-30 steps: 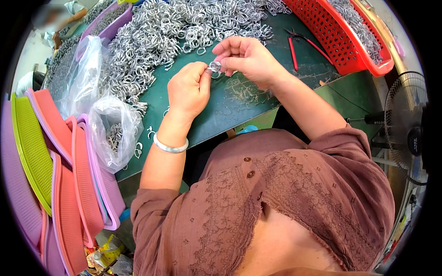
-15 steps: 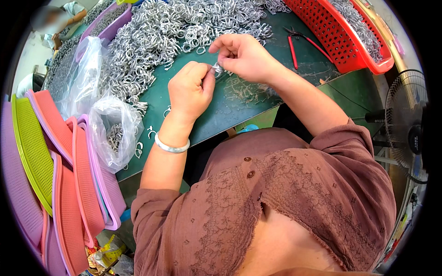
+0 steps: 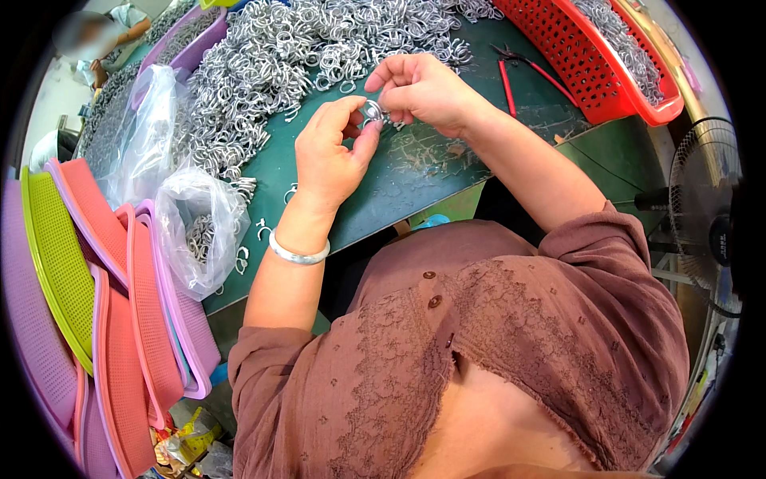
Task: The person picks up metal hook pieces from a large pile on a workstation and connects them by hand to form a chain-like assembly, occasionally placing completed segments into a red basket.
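One metal ring (image 3: 373,110) in hand, bulk loose in heap (image 3: 259,76)

Progress: We list 1 metal ring under work, at near side of heap, above green table (image 3: 347,219). Done: grey metal pcs fill red basket (image 3: 558,49), R of heap; a small qty sits in clear bag (image 3: 215,267), just beside heap's near L end. Which lot is finished, if any, we can't tell. Left: we'd judge plenty, heap being lg & unsorted. Pliers (image 3: 508,92) lie btwn heap & red basket, untouched.

Pose: Both hands meet nr side of heap. L hand (image 3: 331,156): thumb & index pinch metal ring, other fingers curled; forearm points up twd heap, w/ bracelet (image 3: 299,254) at wrist. R hand (image 3: 431,96): forearm slants in fr. R of heap; fingers bent, thumb & index tips at ring's R side; whether they grip it, we can't tell.
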Tool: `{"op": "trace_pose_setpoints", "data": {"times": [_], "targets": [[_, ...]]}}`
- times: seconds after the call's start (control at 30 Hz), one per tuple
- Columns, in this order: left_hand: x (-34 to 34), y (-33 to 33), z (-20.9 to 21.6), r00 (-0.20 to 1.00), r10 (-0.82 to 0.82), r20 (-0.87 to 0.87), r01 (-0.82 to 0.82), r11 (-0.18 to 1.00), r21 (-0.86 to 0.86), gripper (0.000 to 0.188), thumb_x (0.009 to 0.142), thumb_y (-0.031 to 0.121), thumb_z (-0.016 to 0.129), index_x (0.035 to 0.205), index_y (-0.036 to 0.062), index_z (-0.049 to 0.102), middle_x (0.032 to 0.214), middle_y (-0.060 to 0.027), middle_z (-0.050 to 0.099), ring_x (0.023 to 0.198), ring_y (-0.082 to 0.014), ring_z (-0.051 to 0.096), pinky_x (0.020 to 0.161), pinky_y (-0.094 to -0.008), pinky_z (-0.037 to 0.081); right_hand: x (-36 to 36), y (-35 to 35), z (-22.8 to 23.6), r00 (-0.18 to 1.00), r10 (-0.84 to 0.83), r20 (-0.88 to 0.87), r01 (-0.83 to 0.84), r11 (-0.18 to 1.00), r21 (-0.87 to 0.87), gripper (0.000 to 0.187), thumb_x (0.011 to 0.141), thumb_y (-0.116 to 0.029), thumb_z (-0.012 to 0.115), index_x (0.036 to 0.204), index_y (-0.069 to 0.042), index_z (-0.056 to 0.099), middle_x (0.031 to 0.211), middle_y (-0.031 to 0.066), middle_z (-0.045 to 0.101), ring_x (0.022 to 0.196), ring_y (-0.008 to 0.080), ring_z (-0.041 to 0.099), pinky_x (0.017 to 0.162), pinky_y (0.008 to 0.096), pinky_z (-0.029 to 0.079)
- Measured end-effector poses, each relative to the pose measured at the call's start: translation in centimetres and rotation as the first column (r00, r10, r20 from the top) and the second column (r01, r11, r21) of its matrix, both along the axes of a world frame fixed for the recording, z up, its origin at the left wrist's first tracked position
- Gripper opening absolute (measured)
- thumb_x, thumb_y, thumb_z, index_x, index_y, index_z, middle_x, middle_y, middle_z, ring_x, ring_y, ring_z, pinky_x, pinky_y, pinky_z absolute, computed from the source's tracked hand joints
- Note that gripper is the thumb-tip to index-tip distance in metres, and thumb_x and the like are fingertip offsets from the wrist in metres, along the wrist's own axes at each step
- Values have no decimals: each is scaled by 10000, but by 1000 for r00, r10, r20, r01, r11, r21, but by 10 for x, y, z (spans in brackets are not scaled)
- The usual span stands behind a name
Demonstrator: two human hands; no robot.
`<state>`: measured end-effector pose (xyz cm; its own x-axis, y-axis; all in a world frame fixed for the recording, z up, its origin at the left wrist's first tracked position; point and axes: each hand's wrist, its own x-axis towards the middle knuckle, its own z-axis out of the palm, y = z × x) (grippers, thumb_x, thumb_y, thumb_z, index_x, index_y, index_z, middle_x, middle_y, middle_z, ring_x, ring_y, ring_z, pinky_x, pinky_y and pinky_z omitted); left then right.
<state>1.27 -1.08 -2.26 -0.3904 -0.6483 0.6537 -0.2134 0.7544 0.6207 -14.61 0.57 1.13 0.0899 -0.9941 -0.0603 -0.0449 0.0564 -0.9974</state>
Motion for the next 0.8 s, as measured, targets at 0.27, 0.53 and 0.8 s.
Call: {"op": "trace_pose_setpoints", "data": {"times": [0.27,0.53,0.8], "targets": [[-1,0,-3,994,-70,-81,78,991,106,223,652,8,644,854,26,549,728,-55,543,571,-104,526,492,-210,432,-1,0,5,998,54,-34,-55,998,-24,186,665,11,527,851,18,528,635,10,521,513,59,477,448,180,371],[6,-7,-3,981,-168,-101,192,923,334,129,701,7,605,816,19,550,668,-39,533,577,-93,513,525,-209,415,-6,-2,-3,993,93,-75,-99,992,-82,192,670,31,505,861,22,518,619,5,511,512,54,455,457,182,357],[4,-4,5,986,-80,144,85,996,-34,52,731,29,568,747,12,521,646,-77,510,521,-167,478,480,-254,381,-8,1,1,945,197,-261,-217,975,-48,227,649,26,494,873,19,530,606,9,509,524,64,457,466,196,353]]}}
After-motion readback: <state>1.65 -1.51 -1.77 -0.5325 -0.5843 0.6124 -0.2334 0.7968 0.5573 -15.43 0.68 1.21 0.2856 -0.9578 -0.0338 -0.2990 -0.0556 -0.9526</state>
